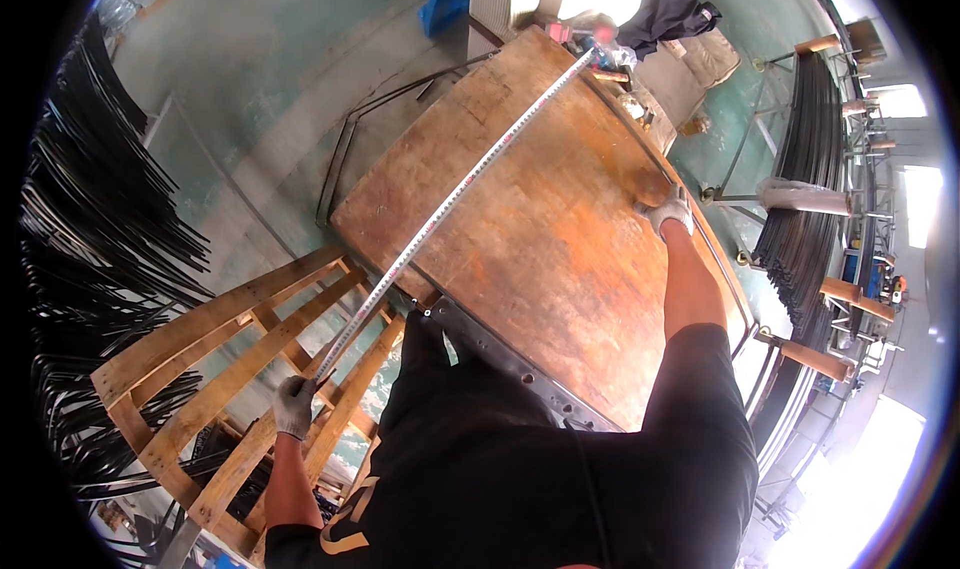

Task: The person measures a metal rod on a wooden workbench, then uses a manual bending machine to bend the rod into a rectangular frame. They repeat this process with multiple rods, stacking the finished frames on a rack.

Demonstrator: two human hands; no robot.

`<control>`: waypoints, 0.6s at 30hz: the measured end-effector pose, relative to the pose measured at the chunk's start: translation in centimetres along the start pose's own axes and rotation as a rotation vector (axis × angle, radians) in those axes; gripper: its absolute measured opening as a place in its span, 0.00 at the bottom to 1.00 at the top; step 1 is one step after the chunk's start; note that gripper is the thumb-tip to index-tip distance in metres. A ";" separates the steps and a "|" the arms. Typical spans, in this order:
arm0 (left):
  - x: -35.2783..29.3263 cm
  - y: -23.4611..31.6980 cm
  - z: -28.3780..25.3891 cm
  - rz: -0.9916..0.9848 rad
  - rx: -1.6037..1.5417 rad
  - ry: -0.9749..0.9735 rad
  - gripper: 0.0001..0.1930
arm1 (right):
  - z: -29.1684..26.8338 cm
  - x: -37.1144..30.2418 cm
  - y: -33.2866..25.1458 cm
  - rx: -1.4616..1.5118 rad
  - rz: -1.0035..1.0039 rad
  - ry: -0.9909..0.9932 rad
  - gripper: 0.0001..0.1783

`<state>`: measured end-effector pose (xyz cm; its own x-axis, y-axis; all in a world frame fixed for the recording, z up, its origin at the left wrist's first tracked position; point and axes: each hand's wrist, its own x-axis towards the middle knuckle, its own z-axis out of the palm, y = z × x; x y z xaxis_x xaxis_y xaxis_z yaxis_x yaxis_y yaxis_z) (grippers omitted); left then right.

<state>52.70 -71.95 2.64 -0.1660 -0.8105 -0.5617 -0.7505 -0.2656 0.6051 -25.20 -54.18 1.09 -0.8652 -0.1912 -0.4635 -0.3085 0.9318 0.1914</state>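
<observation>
A long white measuring tape (pixel 447 209) runs slantwise from the table's far corner, past its left edge, down to my left hand (pixel 293 406). My left hand, in a pale work glove, is closed around the near part of the tape above a wooden pallet. Gloved too, my right hand (pixel 670 213) rests on the brown worktable (pixel 560 239) close to its right edge, thumb and fingers apart, nothing visible in it. A thin dark metal bar (pixel 720 259) lies along that edge beside it. The fingertips are small and partly hidden.
A slatted wooden pallet (pixel 250 344) stands left of the table. Bundles of black rods (pixel 105 179) hang at far left, and more (pixel 805 159) on a rack at right. A bent dark frame (pixel 345 134) is beyond the left edge; small items and dark cloth (pixel 665 14) are at the back.
</observation>
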 end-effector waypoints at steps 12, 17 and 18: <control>1.5 -1.7 -0.6 0.050 0.057 -0.023 0.10 | -0.2 0.5 -0.1 -0.007 0.046 -0.014 0.68; 1.7 -1.1 -0.3 0.010 0.063 -0.068 0.10 | 0.3 1.3 0.1 -0.005 0.046 0.002 0.71; 1.6 -0.4 -0.3 0.014 0.097 -0.083 0.10 | 0.6 1.6 0.3 -0.018 0.041 0.014 0.71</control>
<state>52.96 -73.30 1.69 -0.2262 -0.7668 -0.6007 -0.8055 -0.1995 0.5580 -26.40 -54.03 -0.06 -0.8828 -0.1574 -0.4427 -0.2797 0.9331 0.2259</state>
